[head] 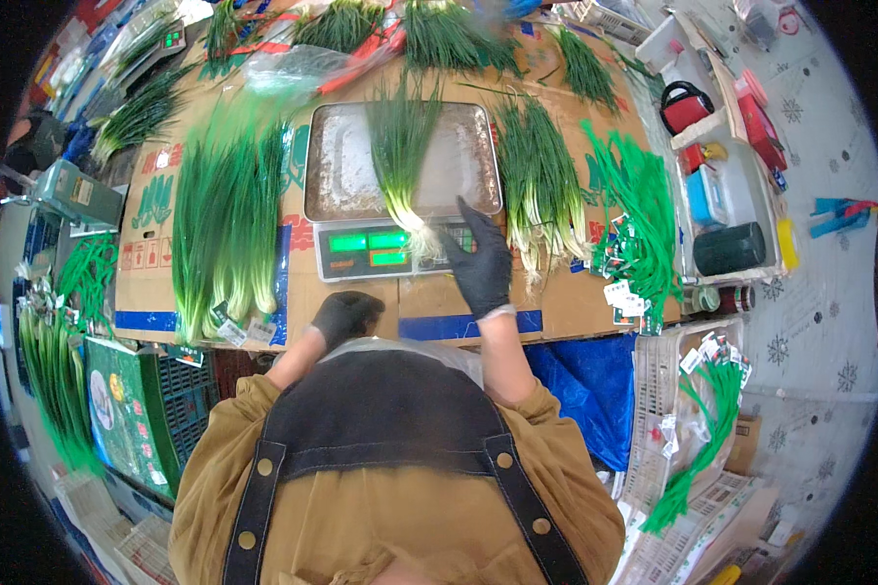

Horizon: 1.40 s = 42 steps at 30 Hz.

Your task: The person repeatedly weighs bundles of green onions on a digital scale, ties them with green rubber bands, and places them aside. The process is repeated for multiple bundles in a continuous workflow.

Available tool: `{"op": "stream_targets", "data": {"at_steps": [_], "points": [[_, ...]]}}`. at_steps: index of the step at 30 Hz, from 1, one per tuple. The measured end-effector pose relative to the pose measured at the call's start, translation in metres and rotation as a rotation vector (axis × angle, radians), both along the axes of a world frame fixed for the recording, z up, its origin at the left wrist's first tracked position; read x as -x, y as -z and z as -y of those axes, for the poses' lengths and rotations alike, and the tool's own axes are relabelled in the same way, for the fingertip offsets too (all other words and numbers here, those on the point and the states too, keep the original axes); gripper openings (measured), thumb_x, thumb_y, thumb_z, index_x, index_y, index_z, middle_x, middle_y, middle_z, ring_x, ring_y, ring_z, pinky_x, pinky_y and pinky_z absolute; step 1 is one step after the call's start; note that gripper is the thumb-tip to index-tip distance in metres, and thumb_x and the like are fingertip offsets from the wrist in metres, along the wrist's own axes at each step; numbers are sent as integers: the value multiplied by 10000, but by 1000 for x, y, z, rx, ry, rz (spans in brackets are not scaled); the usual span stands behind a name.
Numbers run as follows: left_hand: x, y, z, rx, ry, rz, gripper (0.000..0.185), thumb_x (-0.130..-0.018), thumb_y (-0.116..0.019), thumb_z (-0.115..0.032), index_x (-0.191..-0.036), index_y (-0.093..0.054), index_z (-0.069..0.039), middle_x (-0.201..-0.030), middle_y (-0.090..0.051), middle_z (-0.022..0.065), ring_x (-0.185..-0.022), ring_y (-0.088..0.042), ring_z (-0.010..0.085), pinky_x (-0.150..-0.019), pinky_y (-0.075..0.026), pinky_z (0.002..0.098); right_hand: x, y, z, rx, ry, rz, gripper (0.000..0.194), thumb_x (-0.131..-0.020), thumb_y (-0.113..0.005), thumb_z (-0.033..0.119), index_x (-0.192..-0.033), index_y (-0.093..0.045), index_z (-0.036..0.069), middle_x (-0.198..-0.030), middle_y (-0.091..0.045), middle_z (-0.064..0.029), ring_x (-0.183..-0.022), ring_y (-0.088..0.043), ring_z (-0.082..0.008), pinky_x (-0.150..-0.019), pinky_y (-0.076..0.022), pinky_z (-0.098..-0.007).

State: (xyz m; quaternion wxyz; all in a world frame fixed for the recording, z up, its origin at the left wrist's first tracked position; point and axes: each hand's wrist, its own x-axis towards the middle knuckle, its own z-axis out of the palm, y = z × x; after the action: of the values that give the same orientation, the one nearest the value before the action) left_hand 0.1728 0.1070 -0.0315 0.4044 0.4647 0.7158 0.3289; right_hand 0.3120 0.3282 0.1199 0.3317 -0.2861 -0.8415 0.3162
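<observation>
A bunch of green onions (pixel 402 157) lies on the metal pan (pixel 336 164) of a digital scale, its white roots hanging over the lit green display (pixel 347 242). My right hand (pixel 481 267), in a black glove, is beside those roots with thumb and fingers spread. It holds nothing; whether a fingertip touches the roots is unclear. Near the table's front edge, below the scale, my left hand (pixel 347 318) is curled in a black glove, with nothing seen in it. Left of the scale lie tagged bundles of green onions (pixel 227 227); another loose pile (pixel 541 183) lies to the right.
Green tagged ties (pixel 636 219) lie at the table's right side, near a foam box (pixel 735 252) holding a dark cylinder (pixel 729 248). Cardboard (pixel 439 307) covers the table. More green onions (pixel 453 40) and clear plastic (pixel 285 69) lie at the back. A plastic crate (pixel 647 409) stands right.
</observation>
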Motion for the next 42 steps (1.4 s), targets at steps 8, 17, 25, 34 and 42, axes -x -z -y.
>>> {"op": "stream_targets", "data": {"at_steps": [8,17,25,34,42], "points": [[0,3,0,53,-49,113,262,-720,-636,-144,-977,-678,-124,-1019,-665,72,-901,-634,255,-757,-508,357,-47,34,-19,195,132,11,405,-815,-674,96,-1195,-573,-3,-1113,-632,-136,-1049,-587,-210,-920,-439,-313],[-13,-1,-6,118,-389,196,285,-880,-590,-276,-780,-649,-15,-699,-640,80,-595,-571,172,-556,-447,308,-118,81,-81,263,410,100,517,-836,-646,233,-1281,-496,16,-1227,-555,-203,-1137,-534,-316,-944,-423,-369],[-9,9,-5,12,-319,-7,349,-892,-587,-317,-729,-653,-16,-659,-629,55,-565,-532,122,-551,-419,284,-207,100,-194,-70,987,260,358,-788,-652,222,-1080,-635,17,-1051,-643,-182,-978,-604,-317,-841,-467,-385],[-12,16,0,-25,-394,206,307,-902,-582,-287,-761,-648,-23,-664,-627,43,-560,-546,134,-541,-431,277,-245,42,-242,-119,1111,466,321,-815,-596,368,-961,-682,94,-1017,-636,-191,-890,-615,-371,-769,-474,-478],[-33,-75,-33,65,-56,288,256,-933,-491,-188,-1090,-644,-55,-917,-666,91,-784,-621,141,-634,-497,261,-175,9,-165,738,306,-622,205,-877,-557,210,-959,-672,61,-866,-652,-27,-753,-583,-129,-669,-461,-280]]}}
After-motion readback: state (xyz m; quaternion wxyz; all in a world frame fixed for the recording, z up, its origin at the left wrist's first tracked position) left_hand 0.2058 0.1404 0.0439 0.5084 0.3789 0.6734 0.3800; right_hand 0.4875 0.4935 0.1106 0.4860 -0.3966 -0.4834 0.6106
